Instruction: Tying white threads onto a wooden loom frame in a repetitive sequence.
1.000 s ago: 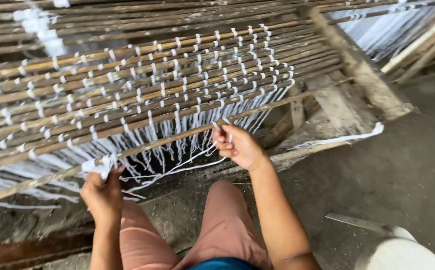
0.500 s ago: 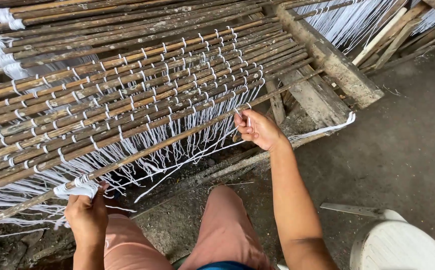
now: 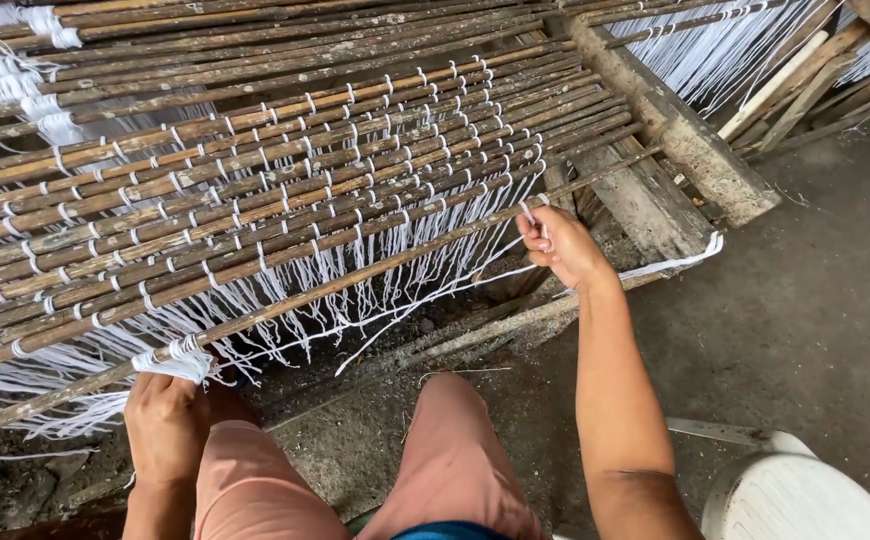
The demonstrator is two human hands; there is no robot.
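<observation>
Pinching a white string [image 3: 530, 212] at the near right end of the bamboo rack [image 3: 255, 180], the right hand [image 3: 563, 247] was closed tight on that strand, right where it looped the front pole [image 3: 355, 280]. Over at the near left, the left hand [image 3: 165, 425] was clenched around a bunch of white cord [image 3: 177, 360], pressed up against the same pole's lower end. Loose strands [image 3: 385, 300] hung down between the two hands, below the rack's front edge. Rows of white ties crossed the poles further back. Pink shorts [image 3: 435, 450] sat below, a white plastic chair [image 3: 805, 495] at the bottom right corner, a wooden beam [image 3: 675, 130] beyond the right hand.
</observation>
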